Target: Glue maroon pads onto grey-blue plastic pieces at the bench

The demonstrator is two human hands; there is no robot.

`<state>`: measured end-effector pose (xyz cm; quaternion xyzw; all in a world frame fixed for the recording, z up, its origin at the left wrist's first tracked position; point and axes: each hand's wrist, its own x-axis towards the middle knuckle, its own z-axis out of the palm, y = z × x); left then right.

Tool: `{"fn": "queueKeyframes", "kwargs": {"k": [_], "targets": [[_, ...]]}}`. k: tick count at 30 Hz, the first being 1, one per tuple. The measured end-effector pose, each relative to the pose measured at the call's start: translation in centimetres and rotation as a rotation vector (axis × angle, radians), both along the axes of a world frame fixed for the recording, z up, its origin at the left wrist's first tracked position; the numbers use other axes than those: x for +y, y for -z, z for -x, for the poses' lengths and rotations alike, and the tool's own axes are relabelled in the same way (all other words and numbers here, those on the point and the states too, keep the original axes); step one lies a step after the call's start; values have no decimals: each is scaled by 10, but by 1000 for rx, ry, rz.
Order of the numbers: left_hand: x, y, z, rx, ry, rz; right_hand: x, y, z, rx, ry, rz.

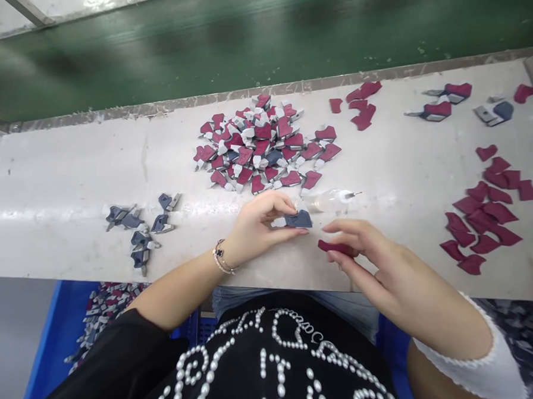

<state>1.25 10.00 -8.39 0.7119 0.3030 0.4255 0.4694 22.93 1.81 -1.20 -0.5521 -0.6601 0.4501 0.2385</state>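
Just right of frame centre, your left fingers (280, 204) pinch a blue-grey piece (299, 219) and your right fingers (353, 228) a maroon piece (335, 247), apart over the tabletop (68, 231); pairing appears in hand, the next move calling for alignment.

Blue part (299, 219): a small, angular, slate-blue piece with a paler grey section toward its left end. It is pinched at its near and far edges between the thumb and fingers of the left hand (257, 224), its blue face turned upward and its right end projecting beyond the fingertips. Red piece (335, 247): a small, dark red slip, seen nearly edge-on and therefore narrow in outline. It is gripped between the thumb and fingers of the right hand (382, 259), its left end exposed, its right end partly hidden. The two are near each other but apart, over the worktop (285, 266).
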Motion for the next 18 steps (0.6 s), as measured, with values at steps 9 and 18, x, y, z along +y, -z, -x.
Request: {"fn": "queueKeyframes", "kwargs": {"k": [9, 18], "targets": [[-4, -2, 2, -27, 0, 9, 19, -9, 9, 30, 17, 12], [-7, -3, 3, -7, -39, 29, 17, 1, 22, 85, 155, 130]]}}
